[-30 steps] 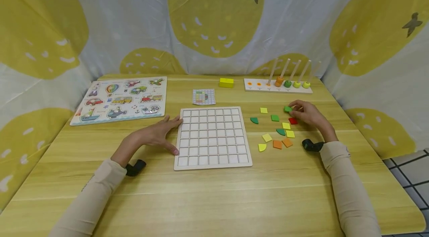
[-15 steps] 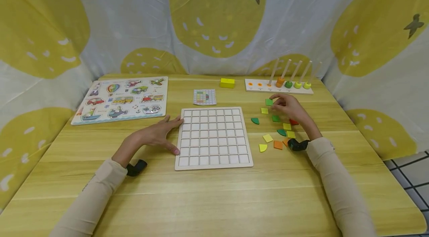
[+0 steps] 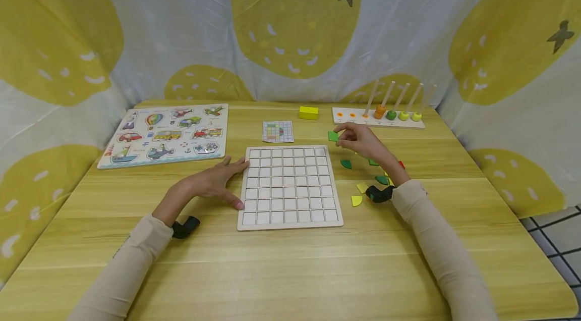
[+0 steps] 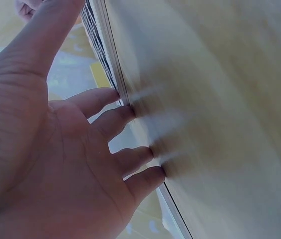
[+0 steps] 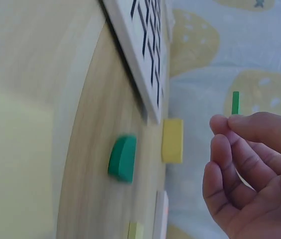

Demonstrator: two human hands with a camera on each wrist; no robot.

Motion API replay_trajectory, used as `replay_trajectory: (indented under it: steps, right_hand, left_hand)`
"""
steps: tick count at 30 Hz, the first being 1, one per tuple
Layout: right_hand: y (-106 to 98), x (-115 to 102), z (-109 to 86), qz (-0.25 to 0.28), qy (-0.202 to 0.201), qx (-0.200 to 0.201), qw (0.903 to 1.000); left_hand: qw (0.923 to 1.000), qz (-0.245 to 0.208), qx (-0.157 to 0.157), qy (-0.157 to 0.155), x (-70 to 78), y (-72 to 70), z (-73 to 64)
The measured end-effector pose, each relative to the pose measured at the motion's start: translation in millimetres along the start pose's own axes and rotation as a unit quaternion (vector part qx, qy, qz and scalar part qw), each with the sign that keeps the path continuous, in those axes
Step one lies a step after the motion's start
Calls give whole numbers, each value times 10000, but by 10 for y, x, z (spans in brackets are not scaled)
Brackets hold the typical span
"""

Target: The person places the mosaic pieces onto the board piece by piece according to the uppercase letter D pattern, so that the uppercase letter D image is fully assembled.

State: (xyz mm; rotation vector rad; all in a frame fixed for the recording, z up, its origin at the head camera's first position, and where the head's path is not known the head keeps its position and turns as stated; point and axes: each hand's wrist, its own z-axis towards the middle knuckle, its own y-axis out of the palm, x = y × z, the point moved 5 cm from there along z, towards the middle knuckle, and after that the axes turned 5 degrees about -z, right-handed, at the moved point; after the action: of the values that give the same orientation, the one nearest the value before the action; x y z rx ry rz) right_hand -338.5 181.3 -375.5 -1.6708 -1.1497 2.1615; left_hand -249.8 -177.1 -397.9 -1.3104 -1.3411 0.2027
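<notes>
My right hand [image 3: 360,142] pinches a green square tile [image 3: 333,136] between thumb and fingertips, near the top right corner of a wooden grid board [image 3: 290,228]. In the right wrist view the tile [image 5: 235,102] stands edge-on above the thumb, the other fingers curled. My left hand [image 3: 213,182] is spread at the board's left side, thumb and fingertips at its edge; the left wrist view shows the fingers [image 4: 140,181] reaching down to the table. A dark green quarter-circle tile [image 3: 346,164] and a yellow quarter-circle tile [image 3: 356,201] lie right of the board. My right arm partly hides several other tiles.
Behind the board lie a small card with a coloured grid pattern [image 3: 278,131] and a yellow block [image 3: 308,113]. A peg stand with coloured beads [image 3: 378,121] is at the back right. A vehicle picture puzzle [image 3: 165,149] lies at the back left, before a fruit-print curtain [image 3: 181,18].
My right hand has carried the green square tile leftward from among the loose tiles to near the board's top right corner. My left hand has stayed at the board's edge.
</notes>
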Motion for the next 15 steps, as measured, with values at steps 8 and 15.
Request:
replay_trajectory:
  steps: [8, 15]
  right_hand:
    - [309, -258, 201, 191, -185, -287, 9992]
    - [568, -430, 283, 53, -261, -510, 9983]
  left_hand:
    - [10000, -22, 15, 22, -4, -4, -4]
    - [9999, -111, -5, -1, 1, 7, -6]
